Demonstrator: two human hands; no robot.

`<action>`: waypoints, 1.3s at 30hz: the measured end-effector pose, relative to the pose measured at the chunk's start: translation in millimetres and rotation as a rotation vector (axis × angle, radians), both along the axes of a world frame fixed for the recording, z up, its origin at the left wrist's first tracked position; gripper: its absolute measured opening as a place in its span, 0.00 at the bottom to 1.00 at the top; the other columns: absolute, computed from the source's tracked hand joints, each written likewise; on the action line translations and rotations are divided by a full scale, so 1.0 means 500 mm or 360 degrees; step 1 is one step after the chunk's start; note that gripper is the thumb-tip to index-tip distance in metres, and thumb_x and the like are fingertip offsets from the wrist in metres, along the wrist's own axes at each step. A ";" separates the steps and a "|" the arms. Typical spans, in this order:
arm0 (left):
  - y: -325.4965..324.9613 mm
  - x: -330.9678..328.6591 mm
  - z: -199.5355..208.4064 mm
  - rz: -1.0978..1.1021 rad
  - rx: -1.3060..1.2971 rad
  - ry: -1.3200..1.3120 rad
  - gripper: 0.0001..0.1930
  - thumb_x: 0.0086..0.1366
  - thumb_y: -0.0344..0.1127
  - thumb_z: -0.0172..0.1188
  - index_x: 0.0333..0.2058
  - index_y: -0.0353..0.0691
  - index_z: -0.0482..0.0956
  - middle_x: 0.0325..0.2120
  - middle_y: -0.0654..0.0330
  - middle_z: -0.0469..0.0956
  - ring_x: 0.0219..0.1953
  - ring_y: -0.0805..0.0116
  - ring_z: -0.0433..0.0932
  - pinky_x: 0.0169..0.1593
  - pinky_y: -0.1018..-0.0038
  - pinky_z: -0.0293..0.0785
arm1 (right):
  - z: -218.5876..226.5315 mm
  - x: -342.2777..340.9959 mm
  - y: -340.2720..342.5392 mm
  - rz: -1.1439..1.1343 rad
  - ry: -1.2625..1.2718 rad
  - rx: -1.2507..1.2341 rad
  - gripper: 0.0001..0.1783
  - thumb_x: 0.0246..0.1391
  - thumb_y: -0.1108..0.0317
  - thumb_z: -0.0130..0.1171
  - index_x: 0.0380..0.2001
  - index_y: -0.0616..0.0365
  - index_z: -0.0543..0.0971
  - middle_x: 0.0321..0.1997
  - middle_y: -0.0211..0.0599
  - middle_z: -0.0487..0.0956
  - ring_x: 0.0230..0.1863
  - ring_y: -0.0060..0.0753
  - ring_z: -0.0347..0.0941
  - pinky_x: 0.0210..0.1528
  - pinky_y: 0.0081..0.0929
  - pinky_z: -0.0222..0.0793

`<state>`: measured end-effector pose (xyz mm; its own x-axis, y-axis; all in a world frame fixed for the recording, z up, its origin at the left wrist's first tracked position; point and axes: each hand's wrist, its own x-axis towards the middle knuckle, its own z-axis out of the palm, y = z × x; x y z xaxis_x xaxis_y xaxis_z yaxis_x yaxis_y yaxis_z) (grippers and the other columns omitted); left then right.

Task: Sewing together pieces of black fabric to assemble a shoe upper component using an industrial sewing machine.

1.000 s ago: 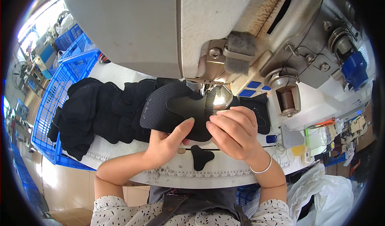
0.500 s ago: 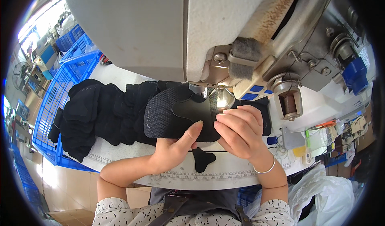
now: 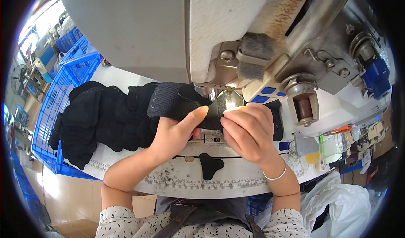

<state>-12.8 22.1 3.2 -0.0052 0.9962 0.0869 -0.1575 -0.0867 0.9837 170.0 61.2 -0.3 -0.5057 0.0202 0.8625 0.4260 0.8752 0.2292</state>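
Under the needle area of a sewing machine (image 3: 143,35) lies a black fabric piece (image 3: 166,103) with a textured mesh panel and a smooth dark part. My left hand (image 3: 173,134) grips its near edge, thumb on top and fingers mostly hidden underneath. My right hand (image 3: 251,132) is closed at the piece's right side, fingertips pinched by the lit presser foot (image 3: 228,98). What exactly the right fingertips pinch is partly hidden. A small three-lobed black fabric scrap (image 3: 211,166) rests on the table nearer to me.
Overlapping black fabric pieces (image 3: 109,115) stretch leftward over the white table (image 3: 190,187) into a blue plastic basket (image 3: 55,115). At right hang a brown thread bobbin (image 3: 303,107) and a blue-capped tensioner (image 3: 375,79). Small tools and a white plastic bag (image 3: 337,204) are at lower right.
Both hands and the fabric piece have moved farther away from me, deeper under the machine head. More of the table and the plate in front of the needle now shows.
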 end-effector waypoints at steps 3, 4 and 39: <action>0.022 -0.010 0.005 -0.0042 0.0021 0.0000 0.10 0.62 0.35 0.53 0.24 0.38 0.75 0.13 0.68 0.69 0.15 0.82 0.65 0.19 0.83 0.58 | 0.001 -0.002 0.002 -0.0023 0.0002 0.0003 0.14 0.33 0.77 0.63 0.30 0.60 0.77 0.35 0.34 0.77 0.34 0.34 0.72 0.39 0.32 0.67; 0.030 -0.014 0.006 -0.0099 -0.0004 -0.0022 0.09 0.61 0.34 0.53 0.24 0.37 0.76 0.14 0.67 0.70 0.15 0.81 0.65 0.19 0.83 0.58 | 0.002 -0.004 0.002 -0.0023 0.0006 0.0008 0.14 0.34 0.77 0.63 0.31 0.61 0.77 0.35 0.35 0.77 0.33 0.35 0.72 0.38 0.32 0.66; 0.021 0.047 -0.027 0.0486 0.0605 0.0210 0.08 0.62 0.37 0.55 0.28 0.39 0.74 0.21 0.70 0.69 0.18 0.83 0.64 0.22 0.84 0.60 | 0.005 -0.006 -0.002 -0.0184 0.0017 -0.0185 0.18 0.34 0.77 0.59 0.36 0.64 0.77 0.40 0.39 0.77 0.35 0.37 0.71 0.37 0.29 0.63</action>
<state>10.8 32.6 -10.5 -0.2558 0.8489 0.4625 0.0542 -0.4651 0.8836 167.2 60.5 2.3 -0.4849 0.1775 0.8563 0.5273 0.8405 0.1244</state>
